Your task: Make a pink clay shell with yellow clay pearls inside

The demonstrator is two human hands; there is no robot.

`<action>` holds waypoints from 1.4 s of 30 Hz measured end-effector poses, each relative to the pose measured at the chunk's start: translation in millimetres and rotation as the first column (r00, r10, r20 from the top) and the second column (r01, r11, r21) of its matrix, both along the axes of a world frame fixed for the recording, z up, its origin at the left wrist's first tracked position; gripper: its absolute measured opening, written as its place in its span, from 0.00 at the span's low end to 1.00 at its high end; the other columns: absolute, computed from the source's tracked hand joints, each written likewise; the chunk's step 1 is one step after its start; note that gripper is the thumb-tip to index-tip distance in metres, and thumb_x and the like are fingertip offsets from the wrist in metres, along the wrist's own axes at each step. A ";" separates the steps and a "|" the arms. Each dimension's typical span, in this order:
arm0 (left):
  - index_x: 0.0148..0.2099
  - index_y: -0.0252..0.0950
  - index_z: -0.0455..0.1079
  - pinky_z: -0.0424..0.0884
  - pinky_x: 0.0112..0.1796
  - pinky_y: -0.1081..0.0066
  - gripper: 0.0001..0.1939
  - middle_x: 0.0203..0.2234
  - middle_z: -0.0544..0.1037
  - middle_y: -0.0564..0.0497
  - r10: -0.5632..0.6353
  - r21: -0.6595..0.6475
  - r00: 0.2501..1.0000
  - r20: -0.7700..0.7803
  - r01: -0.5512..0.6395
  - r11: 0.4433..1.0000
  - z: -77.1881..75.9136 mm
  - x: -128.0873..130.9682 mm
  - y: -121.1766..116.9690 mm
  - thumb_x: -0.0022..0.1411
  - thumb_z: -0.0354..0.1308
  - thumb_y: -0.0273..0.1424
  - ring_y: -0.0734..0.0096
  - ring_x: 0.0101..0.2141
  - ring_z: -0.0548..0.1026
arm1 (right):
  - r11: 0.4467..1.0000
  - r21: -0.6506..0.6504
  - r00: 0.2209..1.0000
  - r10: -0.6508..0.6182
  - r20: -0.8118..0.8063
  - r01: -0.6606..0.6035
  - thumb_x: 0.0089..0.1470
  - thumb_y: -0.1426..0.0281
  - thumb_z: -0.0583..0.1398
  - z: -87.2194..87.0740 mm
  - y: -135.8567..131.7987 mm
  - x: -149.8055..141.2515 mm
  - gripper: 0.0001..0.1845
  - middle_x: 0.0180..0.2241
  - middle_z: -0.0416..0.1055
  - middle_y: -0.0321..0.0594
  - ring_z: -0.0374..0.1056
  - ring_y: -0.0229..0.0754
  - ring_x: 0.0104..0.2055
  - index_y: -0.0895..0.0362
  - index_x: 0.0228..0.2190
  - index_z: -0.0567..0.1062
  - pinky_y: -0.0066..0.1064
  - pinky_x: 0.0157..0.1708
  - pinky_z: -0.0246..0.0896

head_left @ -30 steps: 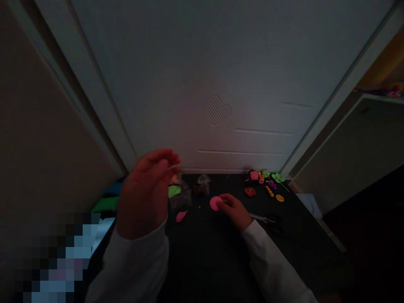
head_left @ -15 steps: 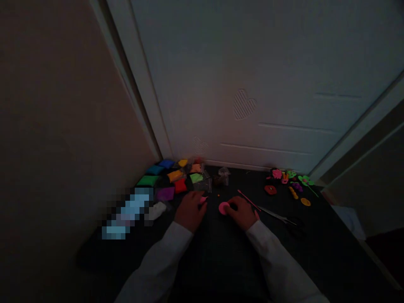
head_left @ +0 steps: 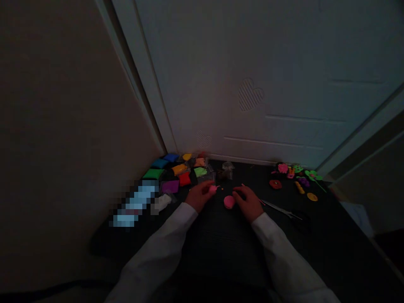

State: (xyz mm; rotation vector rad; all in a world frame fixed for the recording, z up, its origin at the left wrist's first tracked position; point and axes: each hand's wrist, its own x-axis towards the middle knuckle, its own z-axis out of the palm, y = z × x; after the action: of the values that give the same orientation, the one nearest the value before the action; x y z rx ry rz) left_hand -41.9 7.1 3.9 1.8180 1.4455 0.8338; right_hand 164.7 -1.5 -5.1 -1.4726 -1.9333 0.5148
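Note:
My left hand (head_left: 198, 197) is closed, pinching a small pink clay piece (head_left: 213, 189) with a thin tip, just above the dark table (head_left: 217, 244). A round, flattened pink clay disc (head_left: 229, 202) lies on the table between the hands. My right hand (head_left: 248, 203) is at the disc's right edge, fingers bent and slightly apart; whether the thumb touches the disc is hard to tell. Beneath that hand runs a thin pink stick (head_left: 262, 202), partly hidden. A tiny orange bit (head_left: 222, 189) sits between the hands.
Scissors (head_left: 280, 209) lie right of my right hand. Small shaped figures, including a green flower (head_left: 313, 175), stand at the back right. Coloured clay packets, such as a purple one (head_left: 170, 186), fill the back left beside a blurred-out bright object (head_left: 135, 204). A white door (head_left: 202, 84) rises behind.
My left hand came down from raised near the camera to the table and took up the pink clay piece. My right hand has drawn its fingers off the disc's top. The view shifted.

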 end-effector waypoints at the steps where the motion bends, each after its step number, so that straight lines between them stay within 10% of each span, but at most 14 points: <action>1: 0.51 0.33 0.62 0.70 0.40 0.60 0.17 0.44 0.70 0.45 -0.027 -0.010 0.998 0.052 0.028 1.000 2.0 2.1 2.1 0.60 0.51 0.35 0.66 0.41 0.71 | 1.000 0.016 1.000 -0.009 -0.026 0.010 0.56 0.65 0.54 2.1 0.0 0.6 0.16 0.46 0.66 0.43 0.66 0.42 0.44 0.58 0.45 0.67 0.41 0.43 0.64; 15: 0.51 0.33 0.62 0.69 0.43 0.58 0.18 0.46 0.69 0.45 -0.239 0.001 0.911 0.335 0.253 0.968 11.7 29.4 8.5 0.60 0.52 0.34 0.64 0.43 0.70 | 0.977 0.140 0.981 0.173 -0.090 -0.159 0.56 0.65 0.54 26.9 1.6 -6.0 0.13 0.44 0.68 0.42 0.66 0.40 0.43 0.58 0.42 0.69 0.40 0.43 0.63; 42: 0.49 0.34 0.64 0.69 0.42 0.60 0.15 0.46 0.69 0.45 -0.010 0.210 0.968 -0.251 0.064 0.976 -5.0 -5.6 11.9 0.61 0.51 0.35 0.66 0.42 0.70 | 0.912 0.344 0.966 -0.160 -0.202 0.223 0.56 0.65 0.54 17.6 3.3 30.0 0.14 0.44 0.67 0.42 0.67 0.40 0.42 0.58 0.43 0.68 0.39 0.41 0.65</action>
State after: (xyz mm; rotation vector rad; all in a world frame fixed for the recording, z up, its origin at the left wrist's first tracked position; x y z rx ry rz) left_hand -47.6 19.0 -1.1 2.1727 1.5164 0.7923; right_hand 194.7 1.8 12.5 -1.3112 -1.6231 0.1711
